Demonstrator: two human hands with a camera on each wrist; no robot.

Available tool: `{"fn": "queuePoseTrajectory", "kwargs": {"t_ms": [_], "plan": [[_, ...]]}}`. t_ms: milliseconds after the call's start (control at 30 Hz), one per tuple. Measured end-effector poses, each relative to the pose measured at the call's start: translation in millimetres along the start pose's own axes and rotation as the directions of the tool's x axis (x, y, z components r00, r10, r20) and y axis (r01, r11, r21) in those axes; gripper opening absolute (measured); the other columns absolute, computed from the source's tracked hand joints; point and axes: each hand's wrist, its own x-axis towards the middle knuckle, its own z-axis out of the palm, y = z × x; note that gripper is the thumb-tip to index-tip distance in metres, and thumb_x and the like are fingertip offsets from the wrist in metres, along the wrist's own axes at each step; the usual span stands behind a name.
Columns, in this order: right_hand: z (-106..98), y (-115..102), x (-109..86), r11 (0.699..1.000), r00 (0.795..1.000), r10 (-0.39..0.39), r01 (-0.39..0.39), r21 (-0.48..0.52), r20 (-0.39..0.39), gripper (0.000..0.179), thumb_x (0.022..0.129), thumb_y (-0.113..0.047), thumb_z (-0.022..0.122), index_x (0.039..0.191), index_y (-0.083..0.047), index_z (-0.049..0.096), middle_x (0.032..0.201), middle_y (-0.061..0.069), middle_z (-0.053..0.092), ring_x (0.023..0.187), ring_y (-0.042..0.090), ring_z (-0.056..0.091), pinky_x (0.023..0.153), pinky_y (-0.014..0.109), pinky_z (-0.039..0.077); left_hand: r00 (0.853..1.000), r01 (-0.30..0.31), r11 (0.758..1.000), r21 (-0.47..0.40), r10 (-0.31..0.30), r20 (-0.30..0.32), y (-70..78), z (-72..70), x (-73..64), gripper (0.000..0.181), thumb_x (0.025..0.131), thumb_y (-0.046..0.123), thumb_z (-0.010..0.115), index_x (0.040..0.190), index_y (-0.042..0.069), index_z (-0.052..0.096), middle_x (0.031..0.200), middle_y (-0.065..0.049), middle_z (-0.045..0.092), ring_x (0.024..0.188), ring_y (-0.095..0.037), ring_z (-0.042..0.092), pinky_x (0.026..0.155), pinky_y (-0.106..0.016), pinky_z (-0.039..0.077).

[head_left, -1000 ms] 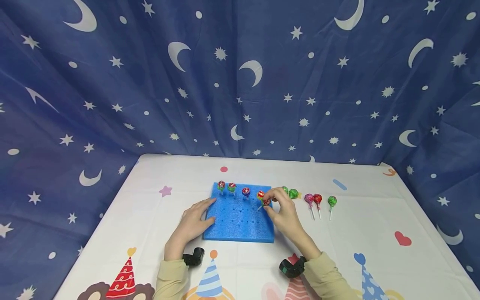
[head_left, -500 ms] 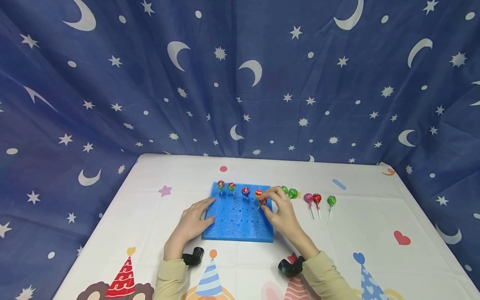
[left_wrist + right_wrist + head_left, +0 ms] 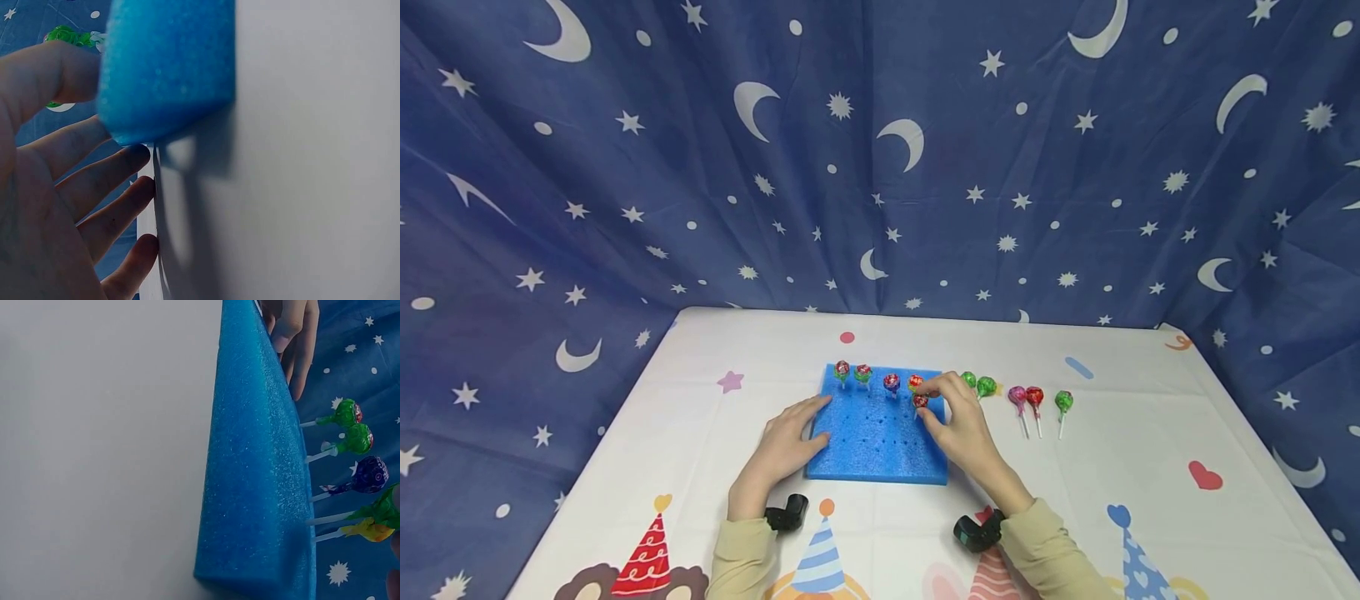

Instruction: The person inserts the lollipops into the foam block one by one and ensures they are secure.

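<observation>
A blue foam board (image 3: 865, 458) with small holes lies on the table. My left hand (image 3: 786, 442) rests against its left edge, fingers extended and thumb on top. In the left wrist view, fingers (image 3: 119, 212) spread beneath the foam's side. Over the board's right part, my right hand (image 3: 964, 425) pinches a red-and-green lollipop (image 3: 921, 401) by its head. In the right wrist view its stick meets the board's top, beside the yellow lollipop (image 3: 373, 530). Two red-and-green lollipops, one at the far left corner (image 3: 842, 369), and a blue one (image 3: 891, 383) stand along the back.
Right of the board lie two green lollipops (image 3: 987, 387), partly behind my right hand. Further right are a pink lollipop (image 3: 1017, 396), a red lollipop (image 3: 1034, 397) and another green lollipop (image 3: 1063, 402). A starry blue curtain (image 3: 880, 167) hangs behind the table.
My right hand has shifted slightly left with the lollipop, which now stands more upright behind the fingertips. The left hand stays on the board's edge.
</observation>
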Motion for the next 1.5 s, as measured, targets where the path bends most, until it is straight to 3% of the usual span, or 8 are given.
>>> {"fn": "queuePoseTrajectory", "kwargs": {"t_ms": [600,933,1233,1500], "plan": [[2.1,7.4,1.3,0.998,0.998,0.062,-0.062,-0.007,0.008,0.029,0.077,0.001,0.076,0.102,-0.013,0.071,0.098,-0.001,0.062,0.091,0.014,0.055,0.080,0.032,0.047,1.000,-0.010,1.000,0.002,0.010,-0.001,-0.8,0.7,1.2,0.059,0.088,0.022,0.062,0.144,0.012,0.045,0.151,-0.014,0.042,0.143,-0.037,0.032,0.113,-0.064,0.022],[-2.3,10.6,-0.6,0.997,0.998,0.068,-0.068,0.036,0.016,0.036,0.077,0.006,0.073,0.108,-0.010,0.068,0.099,0.012,0.065,0.090,0.020,0.057,0.078,0.044,0.051,1.000,-0.015,1.000,0.017,0.016,-0.011,-1.1,0.6,1.5,0.058,0.088,0.021,0.063,0.143,0.012,0.047,0.149,-0.015,0.044,0.142,-0.037,0.035,0.112,-0.063,0.024],[-6.3,10.1,-2.5,0.996,0.996,0.083,-0.084,0.013,0.033,0.034,0.078,0.004,0.073,0.109,-0.010,0.067,0.102,0.005,0.064,0.094,0.020,0.059,0.082,0.045,0.052,1.000,-0.014,1.000,0.013,0.014,-0.008,-1.4,0.4,0.8,0.058,0.088,0.022,0.063,0.143,0.012,0.047,0.149,-0.015,0.044,0.142,-0.037,0.034,0.113,-0.063,0.024],[-20.8,15.9,-4.3,0.996,0.995,0.089,-0.088,-0.028,0.036,0.035,0.078,0.003,0.073,0.109,-0.012,0.067,0.104,0.002,0.065,0.095,0.021,0.059,0.083,0.037,0.049,1.000,-0.008,1.000,0.006,0.008,-0.006,0.6,-0.5,0.7,0.058,0.088,0.022,0.063,0.143,0.012,0.046,0.150,-0.014,0.043,0.142,-0.037,0.033,0.113,-0.063,0.023]]}}
